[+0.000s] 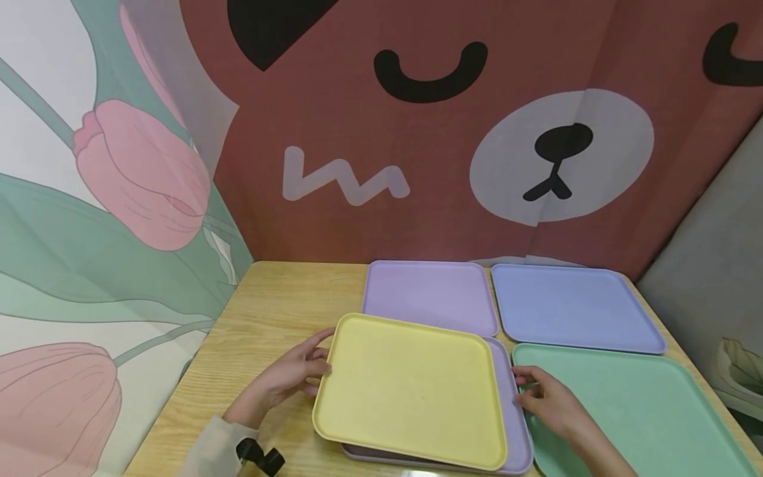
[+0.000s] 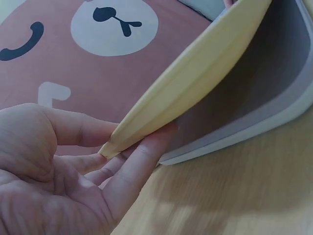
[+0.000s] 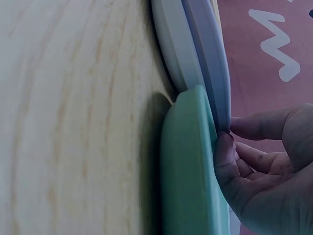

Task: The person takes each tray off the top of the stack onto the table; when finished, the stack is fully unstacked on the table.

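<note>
Backdrop cloth [image 1: 417, 132] with a cartoon bear face is hanging behind a wooden surface [image 1: 268, 311]; a tulip-print panel [image 1: 89, 199] is standing along its left side. Green tray [image 1: 632, 404] is lying at front right, its left rim tucked just under the stack beside it. Blue tray [image 1: 575, 305] is sitting behind the green one, and a purple tray [image 1: 429, 295] is lying next to it at back centre. Yellow tray [image 1: 411, 391] is resting at front centre, skewed on top of a lower purple tray [image 1: 520, 424], whose right and front edges are showing. Left wrist view: the yellow tray's left edge is tilting up off the lower one. Left hand [image 1: 292, 377] is pinching that raised edge, thumb above, fingers [image 2: 142, 161] curling beneath. Right hand [image 1: 548, 397] is touching the lower purple tray's right rim, fingertips [image 3: 225, 142] bent against it, over the green tray's edge. Whether it is gripping the rim, I cannot tell.
</note>
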Demonstrator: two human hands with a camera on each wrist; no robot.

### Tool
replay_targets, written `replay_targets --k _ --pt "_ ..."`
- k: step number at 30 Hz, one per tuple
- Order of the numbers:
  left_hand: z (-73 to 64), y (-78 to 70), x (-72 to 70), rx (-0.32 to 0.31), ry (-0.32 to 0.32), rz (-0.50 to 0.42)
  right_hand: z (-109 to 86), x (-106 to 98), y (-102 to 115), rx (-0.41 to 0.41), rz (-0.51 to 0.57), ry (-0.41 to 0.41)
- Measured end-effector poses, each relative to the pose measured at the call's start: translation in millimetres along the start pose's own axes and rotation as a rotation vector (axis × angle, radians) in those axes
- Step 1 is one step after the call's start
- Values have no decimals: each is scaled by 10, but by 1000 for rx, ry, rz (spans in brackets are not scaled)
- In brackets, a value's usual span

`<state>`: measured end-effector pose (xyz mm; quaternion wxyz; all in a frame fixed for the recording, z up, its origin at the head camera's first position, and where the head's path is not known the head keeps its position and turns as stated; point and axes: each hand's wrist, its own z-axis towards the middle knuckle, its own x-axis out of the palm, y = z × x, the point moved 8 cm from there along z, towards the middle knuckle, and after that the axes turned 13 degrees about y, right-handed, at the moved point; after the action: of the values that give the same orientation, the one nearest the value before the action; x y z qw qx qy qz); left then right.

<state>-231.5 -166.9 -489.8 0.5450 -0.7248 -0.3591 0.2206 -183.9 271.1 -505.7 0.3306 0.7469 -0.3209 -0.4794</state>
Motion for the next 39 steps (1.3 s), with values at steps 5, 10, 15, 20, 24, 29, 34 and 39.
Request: replay_targets --k 5,10,15,20,24,29,34,39 --pt "-25 -50 -34 26 -1 -15 7 2 -1 9 10 1" --pt "-63 -116 -67 60 -10 -7 17 0 -1 13 13 5" --pt "-111 -177 -123 82 -24 18 32 2 11 8 10 11" --pt "-167 -231 -227 97 -44 35 48 3 14 10 14 10" --pt "-216 -292 -326 112 -53 48 60 4 7 -1 27 6" --pt "-276 -368 -488 128 -95 68 63 12 0 -13 40 8" --pt "-294 -431 -642 138 -134 71 64 17 -14 -9 43 11" --pt "-311 -494 -812 152 -163 79 74 19 -29 -11 53 15"
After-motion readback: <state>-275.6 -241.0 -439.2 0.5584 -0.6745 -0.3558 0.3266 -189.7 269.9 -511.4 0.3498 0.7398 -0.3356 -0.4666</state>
